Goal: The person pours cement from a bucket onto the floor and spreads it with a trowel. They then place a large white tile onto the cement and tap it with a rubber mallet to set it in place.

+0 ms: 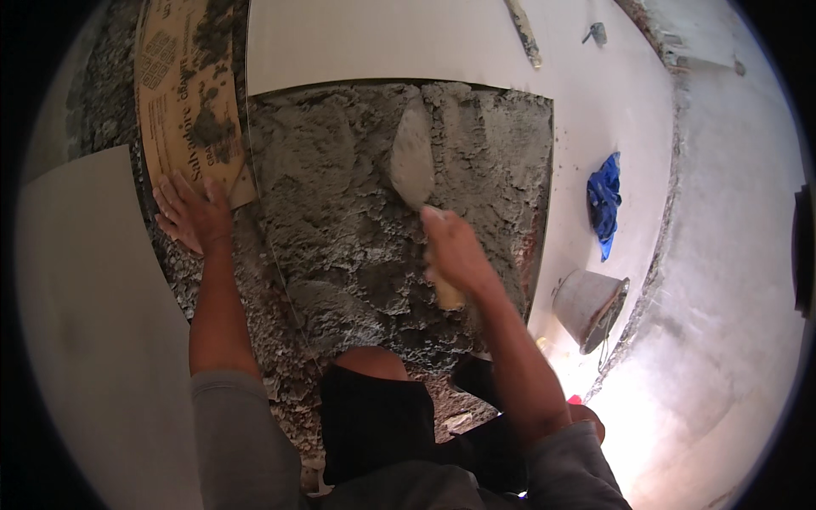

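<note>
My right hand (459, 252) is closed round the wooden handle of a pointed trowel (413, 157). The trowel's grey blade lies against a bed of wet mortar (340, 178), its tip toward the far edge. Ridges and lumps cover the mortar, and its near part looks rougher and darker. At the left, my left hand (195, 212) rests with fingers spread on the near end of a flattened cardboard sheet (191, 102), which is smeared with mortar. Along the mortar's left side runs a thin taut string (278, 259).
Pale large tiles (382, 42) border the mortar at the far side and right. Another tile (85, 255) lies left. On the right are a blue cloth (603, 204), a tipped bucket (586, 306), a small grey tool (597, 34) and a mortar-stained stick (524, 34). Gravelly rubble (272, 374) surrounds my knees.
</note>
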`<act>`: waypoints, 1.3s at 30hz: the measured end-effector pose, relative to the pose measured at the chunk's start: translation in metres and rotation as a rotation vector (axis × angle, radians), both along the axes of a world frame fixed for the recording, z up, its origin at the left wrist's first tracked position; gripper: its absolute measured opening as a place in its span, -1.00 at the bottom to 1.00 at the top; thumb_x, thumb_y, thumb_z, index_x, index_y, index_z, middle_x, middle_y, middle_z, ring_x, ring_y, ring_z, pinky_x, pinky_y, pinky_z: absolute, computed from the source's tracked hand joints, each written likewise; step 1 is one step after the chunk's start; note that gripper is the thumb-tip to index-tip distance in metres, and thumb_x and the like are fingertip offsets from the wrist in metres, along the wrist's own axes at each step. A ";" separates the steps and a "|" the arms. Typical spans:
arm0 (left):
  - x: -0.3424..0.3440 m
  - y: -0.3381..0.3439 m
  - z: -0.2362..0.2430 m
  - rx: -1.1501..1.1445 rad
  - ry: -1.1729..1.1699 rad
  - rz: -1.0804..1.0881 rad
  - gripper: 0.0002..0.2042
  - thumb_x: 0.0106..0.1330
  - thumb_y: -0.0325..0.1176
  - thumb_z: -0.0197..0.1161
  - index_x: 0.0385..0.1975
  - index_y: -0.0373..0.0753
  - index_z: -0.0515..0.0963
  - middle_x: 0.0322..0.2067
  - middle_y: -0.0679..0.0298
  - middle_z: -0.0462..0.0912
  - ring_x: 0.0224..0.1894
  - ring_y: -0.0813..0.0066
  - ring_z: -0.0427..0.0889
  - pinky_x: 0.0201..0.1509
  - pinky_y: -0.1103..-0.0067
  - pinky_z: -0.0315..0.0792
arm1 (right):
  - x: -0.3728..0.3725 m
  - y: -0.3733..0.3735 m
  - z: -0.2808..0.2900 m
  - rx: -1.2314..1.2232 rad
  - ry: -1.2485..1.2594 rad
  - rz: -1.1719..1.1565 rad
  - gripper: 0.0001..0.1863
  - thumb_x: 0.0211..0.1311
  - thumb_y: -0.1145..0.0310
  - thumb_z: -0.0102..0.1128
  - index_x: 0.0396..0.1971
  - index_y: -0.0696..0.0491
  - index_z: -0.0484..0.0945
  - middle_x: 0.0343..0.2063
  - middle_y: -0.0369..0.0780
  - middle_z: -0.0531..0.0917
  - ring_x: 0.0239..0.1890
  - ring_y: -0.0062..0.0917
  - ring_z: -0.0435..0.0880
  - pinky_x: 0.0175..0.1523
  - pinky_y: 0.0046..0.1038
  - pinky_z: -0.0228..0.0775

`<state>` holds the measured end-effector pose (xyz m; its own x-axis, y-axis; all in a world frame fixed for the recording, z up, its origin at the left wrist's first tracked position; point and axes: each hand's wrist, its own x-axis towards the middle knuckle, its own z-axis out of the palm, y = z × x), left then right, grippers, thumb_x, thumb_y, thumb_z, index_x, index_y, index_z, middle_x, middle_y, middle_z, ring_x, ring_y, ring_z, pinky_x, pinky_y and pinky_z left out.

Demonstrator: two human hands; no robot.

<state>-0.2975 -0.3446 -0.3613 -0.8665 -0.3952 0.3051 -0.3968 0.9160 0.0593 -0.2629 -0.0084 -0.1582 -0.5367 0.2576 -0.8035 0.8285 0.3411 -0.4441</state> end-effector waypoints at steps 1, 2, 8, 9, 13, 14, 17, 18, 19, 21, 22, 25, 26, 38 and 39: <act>-0.002 0.001 0.000 0.015 0.008 -0.002 -0.39 0.36 0.10 -0.16 0.32 -0.10 0.14 0.37 0.23 0.05 0.43 0.24 -0.09 0.41 0.11 -0.23 | -0.003 0.017 0.012 0.031 0.007 0.079 -0.54 0.37 -0.04 -0.13 -0.30 0.14 0.36 -0.67 -0.26 0.42 -0.75 -0.58 0.44 -0.64 -0.53 0.36; 0.000 0.000 0.001 0.025 0.011 -0.002 -0.39 0.36 0.10 -0.16 0.33 -0.10 0.14 0.37 0.23 0.05 0.43 0.24 -0.10 0.41 0.11 -0.23 | -0.002 0.029 0.025 0.053 -0.002 0.020 -0.54 0.36 -0.04 -0.13 -0.31 0.13 0.36 -0.67 -0.27 0.42 -0.76 -0.59 0.43 -0.65 -0.54 0.35; 0.001 -0.002 -0.001 0.012 -0.016 0.003 -0.39 0.36 0.10 -0.16 0.33 -0.09 0.13 0.37 0.23 0.04 0.43 0.25 -0.11 0.41 0.11 -0.22 | -0.057 0.080 0.040 0.105 -0.068 -0.163 -0.55 0.36 0.00 -0.13 -0.28 0.17 0.41 -0.65 -0.27 0.46 -0.76 -0.61 0.43 -0.65 -0.57 0.34; 0.001 -0.002 -0.001 0.013 -0.043 0.021 -0.39 0.35 0.09 -0.15 0.33 -0.09 0.13 0.37 0.23 0.04 0.43 0.24 -0.11 0.41 0.11 -0.22 | -0.069 0.080 0.035 0.093 -0.068 -0.130 -0.54 0.36 0.00 -0.12 -0.29 0.17 0.40 -0.66 -0.27 0.45 -0.76 -0.61 0.43 -0.66 -0.58 0.34; 0.001 -0.004 -0.002 0.022 -0.075 0.018 -0.38 0.33 0.08 -0.10 0.33 -0.10 0.13 0.38 0.24 0.04 0.44 0.25 -0.12 0.41 0.11 -0.22 | -0.076 0.053 0.033 0.086 -0.145 0.092 -0.53 0.36 -0.01 -0.13 -0.31 0.17 0.40 -0.67 -0.27 0.45 -0.76 -0.60 0.43 -0.65 -0.57 0.35; 0.001 -0.004 -0.003 0.020 -0.112 0.033 -0.37 0.32 0.09 -0.09 0.33 -0.10 0.14 0.38 0.24 0.03 0.44 0.24 -0.13 0.41 0.11 -0.24 | -0.073 0.042 0.034 0.054 -0.145 0.131 -0.52 0.37 -0.02 -0.14 -0.29 0.19 0.40 -0.67 -0.26 0.44 -0.76 -0.59 0.43 -0.63 -0.53 0.38; 0.000 -0.004 -0.002 0.008 -0.176 0.060 -0.36 0.31 0.11 -0.08 0.32 -0.10 0.14 0.38 0.25 0.03 0.44 0.24 -0.14 0.41 0.11 -0.25 | -0.063 0.004 0.028 -0.073 -0.072 0.149 -0.49 0.35 -0.05 -0.12 -0.36 0.20 0.39 -0.70 -0.25 0.43 -0.78 -0.58 0.43 -0.63 -0.52 0.35; 0.000 -0.004 -0.001 0.012 -0.145 0.051 -0.36 0.31 0.11 -0.08 0.32 -0.10 0.14 0.38 0.24 0.04 0.44 0.24 -0.13 0.41 0.11 -0.24 | -0.060 -0.007 0.025 -0.024 -0.104 0.159 -0.49 0.36 -0.05 -0.13 -0.35 0.20 0.38 -0.69 -0.25 0.44 -0.77 -0.57 0.44 -0.62 -0.51 0.36; 0.000 -0.004 -0.001 0.011 -0.152 0.059 -0.36 0.31 0.11 -0.08 0.32 -0.10 0.14 0.37 0.24 0.04 0.44 0.24 -0.13 0.41 0.10 -0.24 | -0.058 -0.017 0.020 -0.022 -0.092 0.175 -0.48 0.36 -0.05 -0.14 -0.35 0.20 0.38 -0.69 -0.25 0.44 -0.76 -0.56 0.45 -0.62 -0.50 0.36; 0.000 -0.003 -0.001 0.033 -0.085 0.037 -0.36 0.31 0.11 -0.09 0.32 -0.11 0.14 0.37 0.23 0.04 0.44 0.24 -0.13 0.41 0.10 -0.23 | -0.053 -0.033 0.014 -0.040 -0.094 0.234 -0.48 0.36 -0.04 -0.15 -0.33 0.23 0.38 -0.66 -0.20 0.46 -0.72 -0.48 0.50 -0.58 -0.44 0.40; -0.001 -0.002 -0.001 0.041 -0.065 0.035 -0.36 0.31 0.11 -0.09 0.32 -0.11 0.14 0.37 0.23 0.04 0.44 0.23 -0.13 0.41 0.10 -0.23 | -0.051 -0.040 0.011 -0.061 -0.105 0.280 -0.48 0.37 -0.02 -0.16 -0.32 0.25 0.37 -0.64 -0.16 0.48 -0.69 -0.41 0.54 -0.54 -0.39 0.43; -0.001 -0.002 0.000 0.037 -0.058 0.030 -0.37 0.32 0.10 -0.10 0.31 -0.11 0.15 0.37 0.23 0.05 0.43 0.22 -0.12 0.41 0.10 -0.23 | -0.041 -0.053 0.006 0.014 -0.059 0.445 -0.48 0.36 -0.02 -0.17 -0.28 0.25 0.37 -0.55 -0.02 0.54 -0.58 -0.24 0.61 -0.40 -0.23 0.47; -0.002 -0.002 0.001 0.028 -0.064 0.033 -0.37 0.32 0.10 -0.10 0.31 -0.11 0.15 0.37 0.23 0.05 0.43 0.22 -0.11 0.41 0.10 -0.23 | -0.037 -0.053 0.004 0.044 0.004 0.497 -0.48 0.36 -0.03 -0.17 -0.27 0.24 0.37 -0.51 0.02 0.57 -0.54 -0.19 0.63 -0.35 -0.17 0.47; 0.003 -0.004 -0.005 0.022 0.017 -0.037 -0.38 0.34 0.11 -0.11 0.33 -0.08 0.12 0.38 0.24 0.02 0.44 0.24 -0.13 0.42 0.11 -0.25 | -0.016 0.095 0.019 0.832 -0.009 0.767 -0.56 0.35 -0.04 -0.15 -0.28 0.10 0.35 -0.43 0.00 0.62 -0.32 -0.06 0.61 -0.21 -0.09 0.39; 0.007 -0.005 -0.006 0.024 0.015 -0.036 -0.38 0.34 0.11 -0.10 0.33 -0.07 0.12 0.38 0.24 0.03 0.44 0.23 -0.13 0.41 0.10 -0.24 | -0.016 0.094 0.023 0.801 -0.001 0.754 -0.55 0.35 -0.05 -0.15 -0.28 0.10 0.35 -0.42 0.00 0.63 -0.32 -0.06 0.61 -0.21 -0.09 0.39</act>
